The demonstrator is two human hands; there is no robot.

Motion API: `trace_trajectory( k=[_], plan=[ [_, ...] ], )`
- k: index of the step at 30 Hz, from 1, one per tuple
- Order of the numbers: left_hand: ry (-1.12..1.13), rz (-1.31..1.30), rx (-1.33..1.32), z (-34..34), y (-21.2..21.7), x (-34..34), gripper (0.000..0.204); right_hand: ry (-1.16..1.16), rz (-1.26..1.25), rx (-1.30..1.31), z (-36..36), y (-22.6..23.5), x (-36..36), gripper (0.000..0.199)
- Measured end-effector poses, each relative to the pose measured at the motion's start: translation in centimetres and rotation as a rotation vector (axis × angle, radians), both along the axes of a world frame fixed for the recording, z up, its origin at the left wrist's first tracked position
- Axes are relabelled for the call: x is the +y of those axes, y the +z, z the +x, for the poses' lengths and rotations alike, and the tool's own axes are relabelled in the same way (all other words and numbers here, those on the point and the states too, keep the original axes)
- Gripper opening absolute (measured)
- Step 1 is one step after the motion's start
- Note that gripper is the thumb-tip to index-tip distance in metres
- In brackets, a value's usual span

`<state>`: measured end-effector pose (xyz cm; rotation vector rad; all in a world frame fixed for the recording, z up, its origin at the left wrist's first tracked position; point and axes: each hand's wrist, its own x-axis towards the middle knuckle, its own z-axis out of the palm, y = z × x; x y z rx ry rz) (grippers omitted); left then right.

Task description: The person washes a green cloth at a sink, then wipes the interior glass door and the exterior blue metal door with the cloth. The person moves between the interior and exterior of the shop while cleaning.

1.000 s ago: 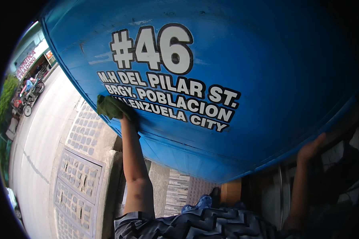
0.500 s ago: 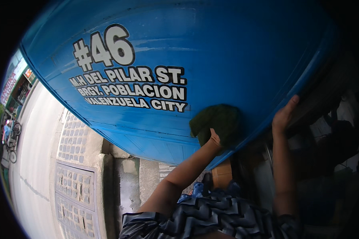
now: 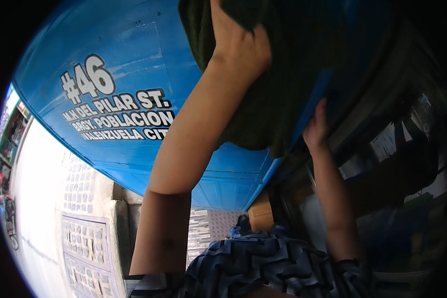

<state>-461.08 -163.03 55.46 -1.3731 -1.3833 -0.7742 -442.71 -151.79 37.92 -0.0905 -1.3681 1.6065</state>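
Note:
A dark green cloth (image 3: pixel 265 111) hangs in front of a large blue metal door (image 3: pixel 129 44) that carries white lettering outlined in black. My left hand (image 3: pixel 243 52) is raised high and closed on the cloth. Part of the cloth covers its fingers, and the lower end drapes well below the wrist. At the door's right edge, my right hand (image 3: pixel 315 130) is closed around the rim with one digit pointing up. Its other fingers are mostly hidden. My left forearm covers the end of the lettering.
Left of the door runs a pale road (image 3: pixel 35 198), with a bicycle (image 3: pixel 10 223) at the far edge. Stone-inlaid paving (image 3: pixel 87 238) lies beside it. A brown box-like object (image 3: pixel 260 211) stands below the door's lower corner. Dark, reflective surfaces fill the right side.
My left hand has moved up with the cloth, which now hangs larger and closer in view. The door's lettering appears further left and smaller. My right hand stays by the door edge.

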Motion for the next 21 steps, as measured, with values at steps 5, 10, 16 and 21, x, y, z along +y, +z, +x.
trace_trajectory(
  k=[5, 10, 16, 21],
  plan=[
    [0.263, -0.345, -0.092, 4.7, -7.0, 1.6, 0.046, 0.066, -0.001, -0.032, 0.4, -0.8, 1.2, 0.056],
    [-0.271, -0.167, -0.247, 8.2, -30.9, 1.4, 0.050, 0.032, 0.235, 0.005, -1.1, -1.2, 1.3, 0.069],
    [-0.206, -0.085, -0.555, 13.5, -47.0, -1.3, 0.029, -0.065, 0.233, -0.009, -1.9, -0.4, 0.1, 0.087],
    [0.119, -0.682, -1.045, 16.0, -44.3, -4.4, 0.031, -0.127, 0.259, 0.021, -1.8, -0.1, -0.6, 0.084]
  ],
)
